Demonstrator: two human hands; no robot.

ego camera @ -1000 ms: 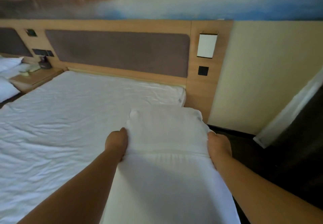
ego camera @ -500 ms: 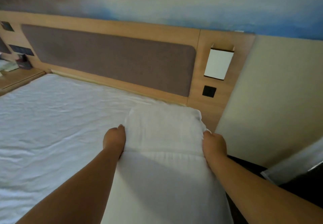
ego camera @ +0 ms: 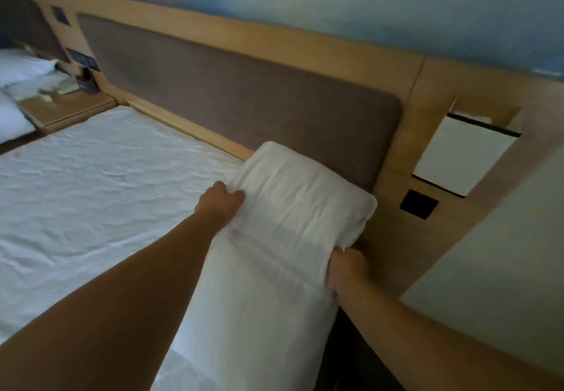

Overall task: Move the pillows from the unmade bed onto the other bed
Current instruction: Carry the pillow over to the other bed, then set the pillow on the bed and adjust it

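Note:
I hold a white pillow lengthwise in front of me, over the right edge of a bed with a creased white sheet. My left hand grips the pillow's left side and my right hand grips its right side. The pillow's far end is close to the brown padded headboard; whether it touches is unclear. At the far left, more white pillows lie on a second bed, mostly cut off by the frame.
A wooden nightstand with small items stands between the two beds. The wooden wall panel on the right carries a white light box and a black switch. Dark floor shows right of the bed.
The pillow and both hands have moved forward toward the headboard. The view has tilted and swung left, bringing the nightstand and the other bed's pillows back into sight.

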